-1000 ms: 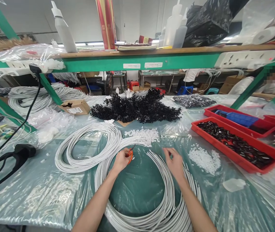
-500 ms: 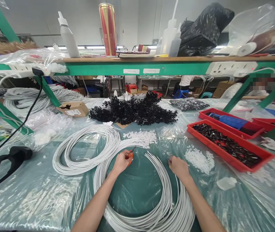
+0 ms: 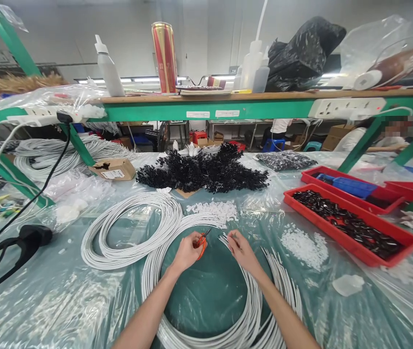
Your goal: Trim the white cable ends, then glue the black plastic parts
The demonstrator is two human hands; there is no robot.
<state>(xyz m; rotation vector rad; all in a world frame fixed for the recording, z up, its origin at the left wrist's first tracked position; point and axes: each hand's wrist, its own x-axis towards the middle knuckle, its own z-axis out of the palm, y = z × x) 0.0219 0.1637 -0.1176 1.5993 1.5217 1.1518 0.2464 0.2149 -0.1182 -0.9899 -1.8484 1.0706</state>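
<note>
Clear plastic sheeting bears a grey-white cable coil, cut off by the bottom edge, with the left hand over it closed around orange-handled scissors, their loops partly hidden, and the right hand, fingertips drawn together, at cable ends too fine to show whether any is pinched.

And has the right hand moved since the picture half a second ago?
Yes: the right hand has shifted left, away from the white pieces lying to its right on the table, towards the orange-handled scissors.
</note>
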